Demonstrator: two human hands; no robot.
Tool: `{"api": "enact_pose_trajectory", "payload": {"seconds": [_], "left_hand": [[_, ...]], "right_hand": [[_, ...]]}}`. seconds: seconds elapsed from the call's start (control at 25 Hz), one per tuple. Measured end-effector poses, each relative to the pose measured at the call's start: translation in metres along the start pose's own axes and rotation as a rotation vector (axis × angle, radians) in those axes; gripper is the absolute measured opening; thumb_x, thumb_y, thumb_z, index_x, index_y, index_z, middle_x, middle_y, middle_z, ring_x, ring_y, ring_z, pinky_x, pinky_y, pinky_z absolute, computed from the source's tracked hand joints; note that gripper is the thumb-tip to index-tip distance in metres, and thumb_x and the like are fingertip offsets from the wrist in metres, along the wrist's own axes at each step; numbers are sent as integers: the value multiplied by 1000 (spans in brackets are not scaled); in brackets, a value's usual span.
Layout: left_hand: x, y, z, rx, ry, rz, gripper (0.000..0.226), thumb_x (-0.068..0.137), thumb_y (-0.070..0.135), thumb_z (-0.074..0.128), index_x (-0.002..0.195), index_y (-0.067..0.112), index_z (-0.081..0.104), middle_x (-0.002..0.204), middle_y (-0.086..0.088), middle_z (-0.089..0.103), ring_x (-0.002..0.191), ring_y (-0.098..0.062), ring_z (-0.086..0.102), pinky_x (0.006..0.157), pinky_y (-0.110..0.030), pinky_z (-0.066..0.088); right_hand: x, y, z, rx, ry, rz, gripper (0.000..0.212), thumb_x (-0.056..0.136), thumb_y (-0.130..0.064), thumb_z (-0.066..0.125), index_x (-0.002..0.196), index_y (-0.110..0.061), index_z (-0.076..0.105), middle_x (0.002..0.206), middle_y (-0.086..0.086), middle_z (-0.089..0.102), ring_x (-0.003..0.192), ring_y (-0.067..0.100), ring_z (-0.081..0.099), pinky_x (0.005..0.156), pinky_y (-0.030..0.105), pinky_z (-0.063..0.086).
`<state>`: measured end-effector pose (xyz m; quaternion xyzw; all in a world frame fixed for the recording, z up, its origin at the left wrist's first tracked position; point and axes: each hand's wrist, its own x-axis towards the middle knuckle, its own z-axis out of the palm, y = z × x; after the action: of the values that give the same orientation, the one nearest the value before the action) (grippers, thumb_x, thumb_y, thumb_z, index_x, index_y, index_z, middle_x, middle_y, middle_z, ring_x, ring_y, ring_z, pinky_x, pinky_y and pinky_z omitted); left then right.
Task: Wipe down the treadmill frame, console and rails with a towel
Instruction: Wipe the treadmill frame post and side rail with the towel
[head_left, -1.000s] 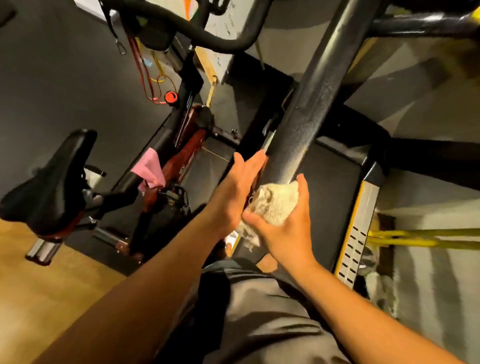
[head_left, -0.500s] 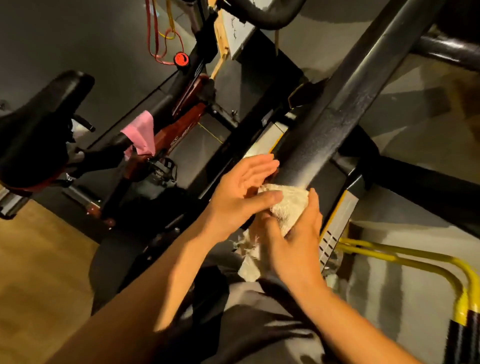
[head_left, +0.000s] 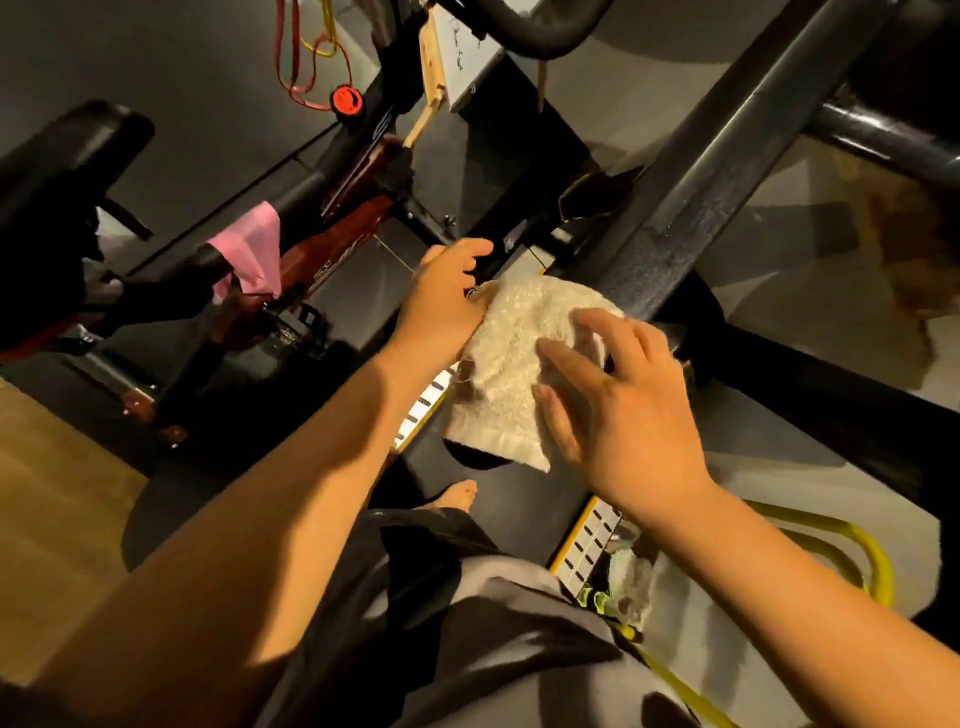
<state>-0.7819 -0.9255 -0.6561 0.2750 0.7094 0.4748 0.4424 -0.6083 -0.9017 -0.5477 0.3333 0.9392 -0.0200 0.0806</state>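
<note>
1. Cream terry-cloth towel: opened out into a loose sheet at the lower end of the dark grey metal treadmill post. Its upper edge is against the post. The long axis runs from top to bottom of the view, and the hemmed edge points down towards the person.
2. Treadmill post: the long axis slants from upper right to lower left.
3. Left hand: the fingers are curled, and the towel's upper left corner is gripped.
4. Right hand: the fingers are spread, loosely bent and blurred. It is laid over the towel's right side, and nothing is seen to be gripped.
5. Change from half a second ago: the towel was bunched against the post under the right hand and is now unfolded. The left hand's fingers were straight and are now curled.
6. Pink cloth: draped on the red-and-black exercise bike, well to the left.
</note>
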Motion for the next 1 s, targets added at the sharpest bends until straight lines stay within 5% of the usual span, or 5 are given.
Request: {"api": "enact_pose_trajectory", "payload": {"seconds": [0.24, 0.4, 0.64, 0.8, 1.0], "left_hand": [[-9, 19, 32, -217, -339, -228, 37, 103, 52, 28, 96, 37, 61, 95, 9, 63, 91, -6, 59, 87, -27, 45], [-24, -23, 28, -275, -335, -209, 51, 93, 60, 33, 136, 38, 50, 132, 6, 60, 122, -11, 55, 112, -43, 38], [-116, -23, 19, 211, -186, 34, 51, 102, 48, 21, 153, 41, 17, 162, 9, 20, 147, -12, 24, 119, -39, 23], [-54, 22, 50, 310, -77, 310, 52, 103, 38, 34, 152, 24, 29, 160, -2, 27, 141, -26, 37, 106, -45, 38], [-9, 42, 61, 239, -193, 224, 48, 105, 33, 33, 152, 28, 25, 157, -4, 32, 139, -28, 36, 109, -44, 35]], "right_hand": [[76, 15, 21, -151, -170, 54, 43, 94, -41, 32, 113, -27, 69, 126, -6, 59, 131, 20, 40, 115, 60, -2], [36, -7, 17, -107, -90, -72, 37, 87, -36, 40, 103, -19, 69, 115, -2, 61, 123, 24, 47, 113, 59, 18], [-54, 1, 20, 153, -3, -280, 29, 86, -22, 58, 112, -16, 69, 129, 7, 58, 129, 27, 49, 108, 49, 35], [-25, 36, 2, 346, 97, -6, 36, 86, -18, 54, 121, -21, 61, 115, -4, 62, 106, 15, 59, 85, 23, 45], [-15, 15, 20, 311, 209, 183, 45, 93, -35, 51, 136, -23, 52, 127, 0, 46, 101, 11, 50, 68, 24, 41]]}}
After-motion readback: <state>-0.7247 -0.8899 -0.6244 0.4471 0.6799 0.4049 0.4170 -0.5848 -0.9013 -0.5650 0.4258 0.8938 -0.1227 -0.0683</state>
